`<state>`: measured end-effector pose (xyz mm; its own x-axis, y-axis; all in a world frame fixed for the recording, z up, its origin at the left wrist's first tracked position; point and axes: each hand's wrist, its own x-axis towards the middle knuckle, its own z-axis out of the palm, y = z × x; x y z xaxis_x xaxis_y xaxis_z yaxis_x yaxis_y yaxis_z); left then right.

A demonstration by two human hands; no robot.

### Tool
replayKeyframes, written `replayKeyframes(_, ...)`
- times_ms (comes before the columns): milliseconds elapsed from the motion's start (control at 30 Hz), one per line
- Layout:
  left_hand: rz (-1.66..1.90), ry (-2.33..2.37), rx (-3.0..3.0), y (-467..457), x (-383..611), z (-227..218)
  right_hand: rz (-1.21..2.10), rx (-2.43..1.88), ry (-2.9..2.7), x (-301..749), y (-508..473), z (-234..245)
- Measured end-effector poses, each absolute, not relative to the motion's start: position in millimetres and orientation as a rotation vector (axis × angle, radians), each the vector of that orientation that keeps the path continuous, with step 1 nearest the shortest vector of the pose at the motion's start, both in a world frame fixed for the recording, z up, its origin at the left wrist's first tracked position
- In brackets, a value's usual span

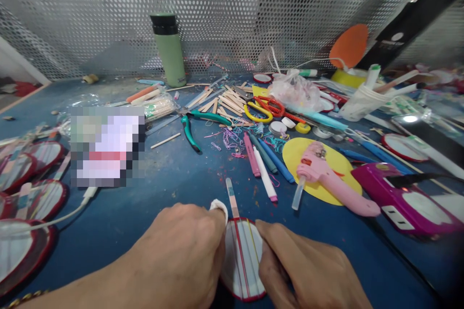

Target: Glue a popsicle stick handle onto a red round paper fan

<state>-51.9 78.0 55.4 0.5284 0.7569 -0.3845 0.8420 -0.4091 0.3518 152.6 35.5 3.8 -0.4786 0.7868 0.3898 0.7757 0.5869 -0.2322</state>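
A round white disc with a red rim [242, 260] lies on the blue table [170, 183] at the near edge, with several rubber bands stretched across it and a craft stick [232, 197] poking out from its far side. My left hand [181, 256] is curled against the disc's left edge, a white bandage on one fingertip. Pressed against the disc's right edge is my right hand [300, 265], fingers bent and pinching at a band.
Behind the disc lie markers [264, 174], a pink glue gun [326, 176] on a yellow disc, teal pliers [192, 123], loose craft sticks [224, 101], scissors [264, 108] and a green bottle [169, 50]. Several finished discs [32, 193] sit left. A magenta box [402, 198] lies right.
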Motion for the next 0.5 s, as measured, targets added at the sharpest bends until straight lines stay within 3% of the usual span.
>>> replayKeyframes(500, -0.239, 1.306, 2.265, 82, -51, 58, 0.038, -1.211, -2.355, 152, 37, 4)
